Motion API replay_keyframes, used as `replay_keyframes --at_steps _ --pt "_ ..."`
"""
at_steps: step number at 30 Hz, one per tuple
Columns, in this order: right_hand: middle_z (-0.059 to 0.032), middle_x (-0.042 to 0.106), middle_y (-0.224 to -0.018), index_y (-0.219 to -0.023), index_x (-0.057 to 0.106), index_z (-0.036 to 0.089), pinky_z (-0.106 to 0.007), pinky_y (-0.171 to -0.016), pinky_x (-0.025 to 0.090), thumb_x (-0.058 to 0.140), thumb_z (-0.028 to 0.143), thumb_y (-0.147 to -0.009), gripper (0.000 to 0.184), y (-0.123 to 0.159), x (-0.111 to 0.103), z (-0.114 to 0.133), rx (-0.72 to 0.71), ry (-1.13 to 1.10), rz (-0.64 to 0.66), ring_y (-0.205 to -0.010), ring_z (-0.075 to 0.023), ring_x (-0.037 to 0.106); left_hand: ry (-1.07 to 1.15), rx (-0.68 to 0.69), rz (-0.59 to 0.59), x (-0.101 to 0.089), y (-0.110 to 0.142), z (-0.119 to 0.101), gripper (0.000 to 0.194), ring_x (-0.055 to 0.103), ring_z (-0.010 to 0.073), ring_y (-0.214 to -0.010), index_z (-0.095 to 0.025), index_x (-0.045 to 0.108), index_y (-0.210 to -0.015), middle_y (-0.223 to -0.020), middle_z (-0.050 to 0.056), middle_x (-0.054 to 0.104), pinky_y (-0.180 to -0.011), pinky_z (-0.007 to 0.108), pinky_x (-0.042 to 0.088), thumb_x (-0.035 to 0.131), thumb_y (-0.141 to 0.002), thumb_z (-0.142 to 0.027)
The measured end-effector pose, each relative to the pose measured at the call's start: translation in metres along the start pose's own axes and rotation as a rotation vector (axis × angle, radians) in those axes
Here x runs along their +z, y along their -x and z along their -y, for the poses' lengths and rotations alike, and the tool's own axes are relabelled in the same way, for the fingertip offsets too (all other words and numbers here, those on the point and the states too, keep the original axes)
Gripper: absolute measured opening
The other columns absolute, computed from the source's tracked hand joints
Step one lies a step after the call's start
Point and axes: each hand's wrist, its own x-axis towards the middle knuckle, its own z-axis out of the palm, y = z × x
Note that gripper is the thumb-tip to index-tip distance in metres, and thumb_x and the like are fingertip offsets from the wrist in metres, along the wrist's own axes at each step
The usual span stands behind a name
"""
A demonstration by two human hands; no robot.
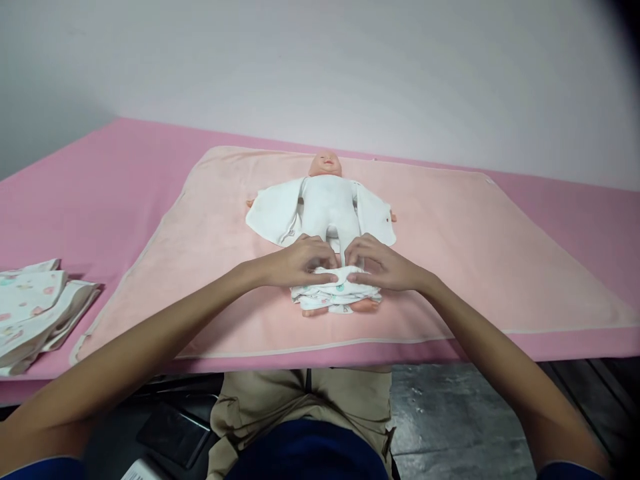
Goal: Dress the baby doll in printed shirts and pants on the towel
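A baby doll [329, 197] lies on its back, head toward the wall, in a white garment whose front panels are spread open over its arms. White baby pants [345, 291] with a coloured print are bunched around its lower legs, and its feet stick out below. My left hand [311, 261] is closed on the left part of the pants' upper edge, thumb in front and fingers behind. On the right part of that edge, my right hand [383, 263] grips the cloth the same way. The two thumbs nearly meet; the fingertips are partly hidden by the fabric.
A peach blanket [450, 260] lies under the doll on a pink table cover [100, 180]. Folded printed cloths [35, 313] are stacked at the table's left. Below the front edge, a black phone-like object [175, 433] lies on a dark surface. A pale wall [320, 73] stands behind the table.
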Motion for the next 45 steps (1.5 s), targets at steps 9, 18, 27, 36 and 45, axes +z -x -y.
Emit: replay_keyframes --at_steps 9,18,27,36,45 --pt "0.0025 0.057 -0.079 -0.090 0.062 0.023 -0.030 -0.070 0.037 0.071 0.073 -0.095 0.051 -0.005 0.010 -0.045 0.332 -0.162 -0.271 -0.074 -0.0157 0.046 0.437 -0.350 -0.367 0.003 0.013 0.042 0.047 0.056 0.0145 -0.074 -0.019 0.064 -0.099 -0.084 0.001 0.064 -0.066 0.028 0.043 0.070 -0.099 -0.066" --pt "0.0028 0.048 -0.076 -0.091 0.053 0.025 -0.034 -0.072 0.036 0.059 0.064 -0.106 0.042 -0.049 0.020 -0.067 0.192 -0.017 -0.622 -0.070 -0.0173 0.042 0.154 -0.266 -0.708 0.004 -0.014 0.079 0.037 0.045 0.0142 -0.070 -0.022 0.053 -0.094 -0.079 -0.002 0.054 -0.069 0.030 0.038 0.063 -0.107 -0.055" --pt "0.0021 0.055 -0.085 -0.088 0.052 0.025 -0.030 -0.073 0.043 0.083 0.081 -0.081 0.064 -0.053 0.029 -0.093 0.304 -0.762 -0.433 -0.079 -0.0168 0.049 1.036 -0.409 -0.795 0.029 -0.027 0.098 0.070 0.060 0.0179 -0.073 -0.020 0.064 -0.094 -0.077 0.001 0.063 -0.068 0.031 0.049 0.086 -0.075 -0.084" --pt "-0.0032 0.069 -0.094 -0.095 0.072 0.022 -0.034 -0.078 0.041 0.075 0.069 -0.096 0.047 -0.067 -0.045 -0.052 0.085 -0.036 -0.292 -0.083 -0.0191 0.055 0.458 -0.174 -0.671 -0.023 -0.022 0.098 0.059 0.044 0.0118 -0.063 -0.022 0.058 -0.092 -0.075 -0.002 0.052 -0.058 0.027 0.035 0.074 -0.094 -0.079" --pt "-0.0022 0.057 -0.073 -0.074 0.047 0.025 -0.039 -0.081 0.049 0.050 0.096 -0.093 0.074 -0.098 -0.001 -0.106 0.539 -0.169 -0.569 -0.082 -0.0243 0.056 0.571 -0.499 -0.812 -0.012 -0.057 0.127 0.060 0.059 0.0200 -0.079 -0.021 0.060 -0.086 -0.079 0.003 0.062 -0.074 0.033 0.049 0.072 -0.093 -0.080"
